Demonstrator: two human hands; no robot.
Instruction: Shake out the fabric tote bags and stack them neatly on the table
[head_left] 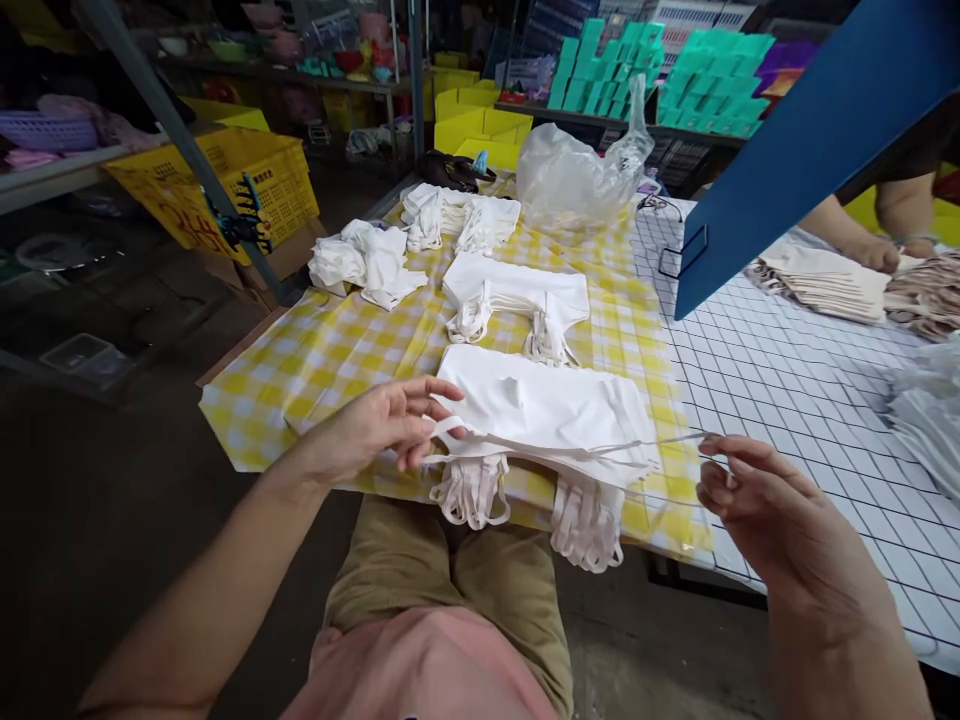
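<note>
A stack of white strappy garments [540, 405], like camisole tops, lies flat in front of me, its bunched shoulder straps [589, 525] hanging over the table's near edge. At the stack's left side, my left hand [382, 430] pinches a white strap [448, 427] between thumb and fingers. My right hand [765, 500], off to the right above the grid cloth, has its fingertips closed on the end of a thin strap stretched across the garments. Behind sits a second white stack [517, 290] with its straps toward me.
More white garments [480, 215] and a crumpled white pile [364, 260] lie farther back on the yellow checked cloth [277, 400]. A clear plastic bag [574, 175] stands behind. A blue panel [810, 150] slants above the right; past it, another person's hands [870, 250] touch beige garments.
</note>
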